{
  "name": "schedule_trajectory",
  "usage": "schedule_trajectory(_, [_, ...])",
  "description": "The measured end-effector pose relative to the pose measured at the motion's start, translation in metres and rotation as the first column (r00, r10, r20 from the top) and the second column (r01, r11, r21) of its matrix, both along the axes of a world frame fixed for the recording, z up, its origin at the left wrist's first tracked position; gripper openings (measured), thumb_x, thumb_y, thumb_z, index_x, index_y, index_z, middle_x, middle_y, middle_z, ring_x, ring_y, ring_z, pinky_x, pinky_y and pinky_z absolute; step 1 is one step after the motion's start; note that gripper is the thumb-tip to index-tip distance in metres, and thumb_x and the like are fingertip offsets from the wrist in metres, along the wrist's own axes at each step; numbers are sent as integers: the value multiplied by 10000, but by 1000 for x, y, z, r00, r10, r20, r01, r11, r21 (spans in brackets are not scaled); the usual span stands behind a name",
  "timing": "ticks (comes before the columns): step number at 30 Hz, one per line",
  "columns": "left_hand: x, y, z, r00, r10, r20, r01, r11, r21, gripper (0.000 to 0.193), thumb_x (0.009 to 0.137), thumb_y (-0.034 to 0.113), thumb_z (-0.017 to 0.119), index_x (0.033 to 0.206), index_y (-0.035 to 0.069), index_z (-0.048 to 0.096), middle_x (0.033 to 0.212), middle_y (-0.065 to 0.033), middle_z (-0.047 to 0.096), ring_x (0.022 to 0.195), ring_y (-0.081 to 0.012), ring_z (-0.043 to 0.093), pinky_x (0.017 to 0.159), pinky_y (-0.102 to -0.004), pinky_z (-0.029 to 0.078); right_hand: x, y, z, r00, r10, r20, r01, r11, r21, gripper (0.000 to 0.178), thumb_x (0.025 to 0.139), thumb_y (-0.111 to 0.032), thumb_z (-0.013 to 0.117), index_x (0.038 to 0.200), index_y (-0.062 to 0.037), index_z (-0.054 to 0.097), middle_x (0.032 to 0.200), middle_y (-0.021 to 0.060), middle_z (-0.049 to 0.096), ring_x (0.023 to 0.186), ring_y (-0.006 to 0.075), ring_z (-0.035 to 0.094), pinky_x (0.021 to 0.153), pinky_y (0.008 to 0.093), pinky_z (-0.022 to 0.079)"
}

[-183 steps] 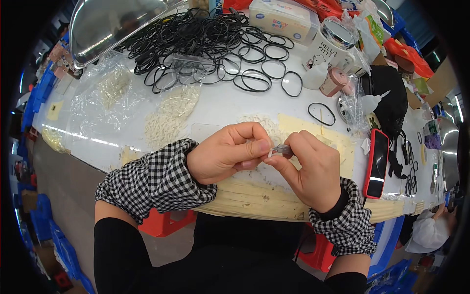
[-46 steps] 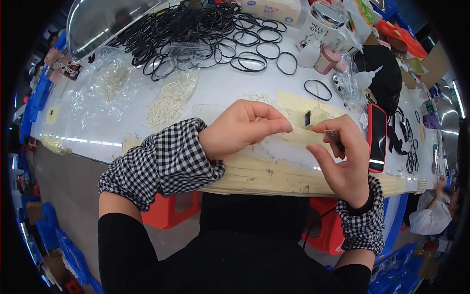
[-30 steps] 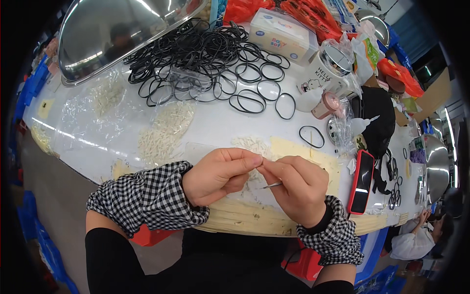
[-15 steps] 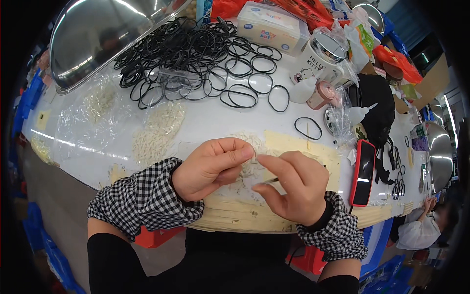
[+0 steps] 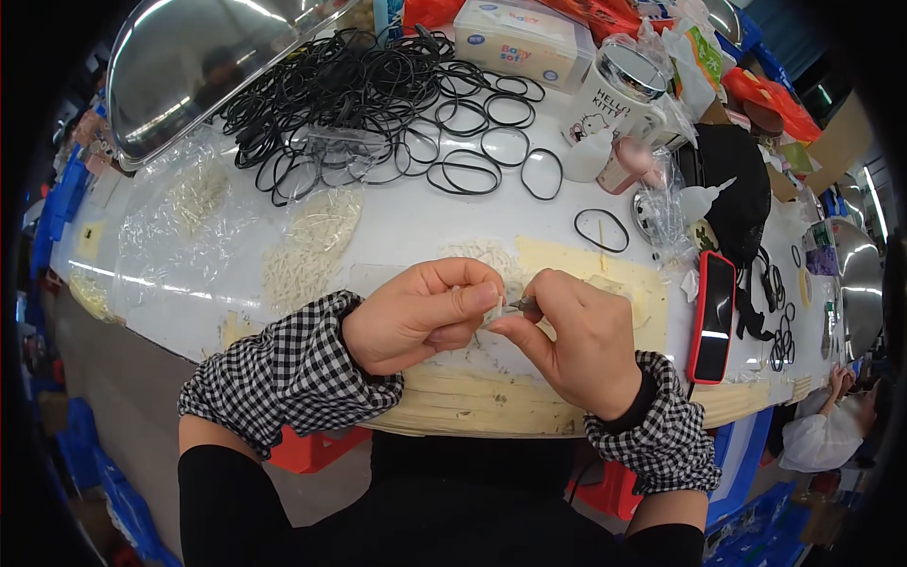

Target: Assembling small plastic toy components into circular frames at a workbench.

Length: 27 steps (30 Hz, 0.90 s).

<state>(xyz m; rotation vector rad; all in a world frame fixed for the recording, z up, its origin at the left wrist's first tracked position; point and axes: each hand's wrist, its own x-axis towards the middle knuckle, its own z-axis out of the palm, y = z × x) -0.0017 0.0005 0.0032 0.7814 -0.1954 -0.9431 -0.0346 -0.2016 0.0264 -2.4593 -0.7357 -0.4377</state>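
My left hand is closed in a pinch, thumb over forefinger, on a small white piece that barely shows at the fingertips. Facing it, my right hand grips a small metal-tipped tool, its tip close against the white piece. Most of that tool is hidden by the fingers, so its kind is unclear. Behind both hands lies a heap of small white pieces on the table. A yellowish sheet extends beyond my right hand.
Black rubber bands pile up at the back, with single loops nearer. White pieces spill from a clear bag at left. To the right lie a red-cased phone, a squeeze bottle and a mug. A co-worker sits far right.
In my right hand the tool has swung forward between thumb and forefinger, its tip now at my left fingertips. The whole view has shifted slightly.
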Motion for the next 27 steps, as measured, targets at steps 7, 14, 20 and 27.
schedule_trajectory(7, [-2, 0, -3, 1000, 4, -8, -4, 1000, -25, 133, 976, 196, 533, 1017, 76, 575, 752, 68, 471, 553, -25, 312, 497, -173, 261, 1, 2, -2, 1000, -4, 9, 4, 1000, 16, 346, 831, -374, 671, 762, -84, 496, 597, 40, 504, 495, 219, 536, 436, 319, 410])
schedule_trajectory(14, [0, 1, -2, 999, 11, 49, -13, 999, 30, 153, 966, 204, 554, 1013, 63, 590, 723, 69, 479, 547, -26, 307, 497, -176, 258, 1, 3, 0, 1000, 6, -26, -5, 1000, 26, 347, 832, -372, 668, 759, -82, 491, 604, 44, 514, 504, 227, 538, 442, 323, 414])
schedule_trajectory(20, [7, 3, 0, 983, 5, 184, -25, 994, 109, 182, 948, 213, 587, 999, 41, 609, 672, 69, 467, 540, -26, 304, 489, -183, 255, 1, 2, 1, 996, 14, -83, -14, 1000, -3, 323, 842, -357, 657, 761, -88, 497, 609, 43, 511, 523, 235, 541, 449, 333, 415])
schedule_trajectory(27, [7, 2, 0, 981, 13, 195, -36, 993, 111, 138, 970, 166, 534, 968, 31, 563, 681, 47, 477, 530, -26, 280, 474, -187, 219, 1, 2, 1, 995, 29, -91, -31, 999, -16, 305, 848, -342, 653, 762, -92, 502, 619, 42, 506, 535, 235, 543, 451, 340, 416])
